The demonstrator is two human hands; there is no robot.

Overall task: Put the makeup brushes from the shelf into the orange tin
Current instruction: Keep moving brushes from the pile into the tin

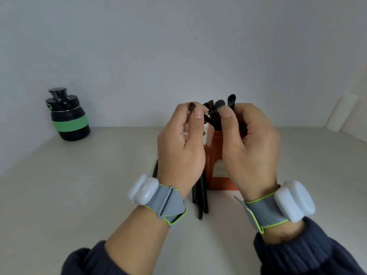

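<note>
The orange tin (215, 155) stands upright on the shelf, mostly hidden between my two hands. Several black makeup brushes (215, 114) stick out of its top, bristles up. My left hand (179, 147) pinches a brush with a brown tip (192, 107) at the tin's left. On the tin's right side, my right hand (250, 147) closes around a tall black-tipped brush (231, 100). More black brush handles (200, 199) lie flat on the shelf below my left wrist, beside the tin's base.
A black bottle with a green band (68, 116) stands at the back left by the wall. A white roll-like object (341, 114) leans at the far right. The pale shelf surface (79, 195) meets a grey wall behind.
</note>
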